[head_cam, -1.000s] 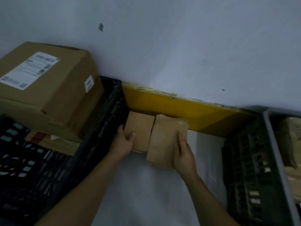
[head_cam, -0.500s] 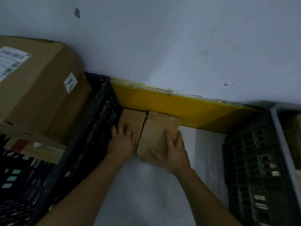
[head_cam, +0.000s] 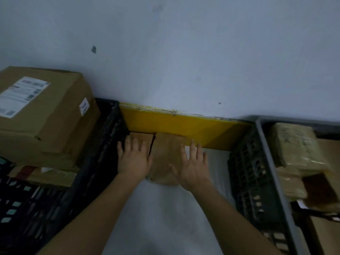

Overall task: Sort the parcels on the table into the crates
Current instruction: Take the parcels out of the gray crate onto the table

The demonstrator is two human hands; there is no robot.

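Two small brown parcels lie side by side on the white table [head_cam: 165,218], pushed against a yellow board [head_cam: 184,126] at the wall. My left hand [head_cam: 133,159] lies flat with spread fingers on the left parcel [head_cam: 145,138] and covers most of it. My right hand [head_cam: 193,166] rests flat, fingers apart, on the right edge of the right parcel [head_cam: 165,153]. Neither hand grips anything. A black crate [head_cam: 103,144] stands to the left and a grey-rimmed crate [head_cam: 266,153] to the right.
A large cardboard box [head_cam: 46,116] with a white label sits on top of the left crate. Several taped brown parcels [head_cam: 294,144] fill the right crate. The wall is close behind the yellow board.
Both hands have let go of the two parcels' sides and now lie flat on top with fingers spread. The parcels now rest flat against the yellow board.
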